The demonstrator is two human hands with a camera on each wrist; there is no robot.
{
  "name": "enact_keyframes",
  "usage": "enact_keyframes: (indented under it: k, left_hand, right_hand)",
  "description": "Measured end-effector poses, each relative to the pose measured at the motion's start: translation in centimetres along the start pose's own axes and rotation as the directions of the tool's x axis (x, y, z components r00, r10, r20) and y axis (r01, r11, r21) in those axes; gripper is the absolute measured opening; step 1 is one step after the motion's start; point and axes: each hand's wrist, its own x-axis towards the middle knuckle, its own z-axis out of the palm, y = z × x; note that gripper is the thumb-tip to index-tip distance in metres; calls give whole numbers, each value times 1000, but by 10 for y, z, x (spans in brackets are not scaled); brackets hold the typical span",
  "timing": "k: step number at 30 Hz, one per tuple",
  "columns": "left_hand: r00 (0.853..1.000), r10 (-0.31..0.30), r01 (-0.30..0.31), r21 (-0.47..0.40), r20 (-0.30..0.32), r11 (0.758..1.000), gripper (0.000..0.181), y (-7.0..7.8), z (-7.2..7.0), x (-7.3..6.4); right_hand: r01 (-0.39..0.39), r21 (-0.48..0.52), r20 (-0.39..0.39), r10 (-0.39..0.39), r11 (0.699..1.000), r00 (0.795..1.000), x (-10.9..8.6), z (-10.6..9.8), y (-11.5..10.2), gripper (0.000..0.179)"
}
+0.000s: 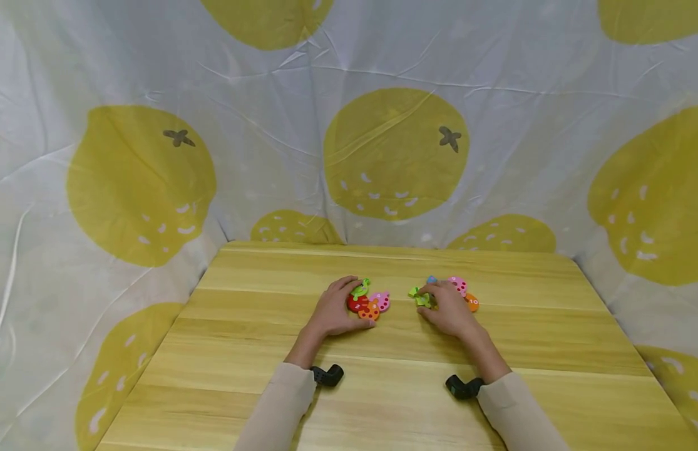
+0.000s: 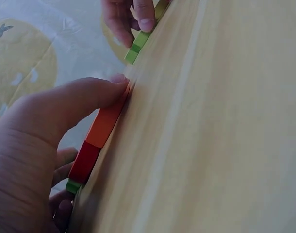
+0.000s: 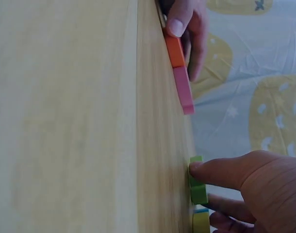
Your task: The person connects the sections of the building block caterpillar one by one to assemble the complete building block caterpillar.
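My left hand [image 1: 330,312] curls round a joined row of flat puzzle pieces on the table. The row has a green animal-head piece [image 1: 361,289], a red piece marked 2 [image 1: 356,304], an orange piece marked 3 [image 1: 369,312] and a pink dotted piece [image 1: 381,301]. In the left wrist view its thumb presses the edge of the orange piece [image 2: 103,127]. To the right, my right hand [image 1: 452,311] pinches a light green puzzle piece [image 1: 422,300], with the thumb on its edge in the right wrist view. The hand partly hides the pieces beneath it.
Around the right hand lie a blue piece [image 1: 432,279], a pink piece [image 1: 457,285] and an orange piece marked 10 [image 1: 472,302]. A yellow piece [image 3: 201,222] shows beside the green one. Behind the wooden table [image 1: 382,401] hangs a lemon-print curtain [image 1: 270,156].
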Motion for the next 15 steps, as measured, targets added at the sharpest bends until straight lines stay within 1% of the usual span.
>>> enact_keyframes:
  k: [2,6,12,15]
  left_hand:
    - [1000,-1,2,-21,7,1000,107,-1,-1,0]
    - [999,-5,7,-40,40,999,107,-4,-4,-1]
    - [997,3,5,-94,80,996,110,-5,-10,-1]
    - [997,2,7,-111,80,994,106,-7,-11,0]
  right_hand:
    - [-9,-1,0,9,1000,1000,1,1,-3,33]
    - [-26,20,5,25,999,1000,3,5,-6,31]
    - [-28,138,-14,30,990,999,6,4,-10,34]
    - [-23,189,-19,28,982,999,8,4,-13,34]
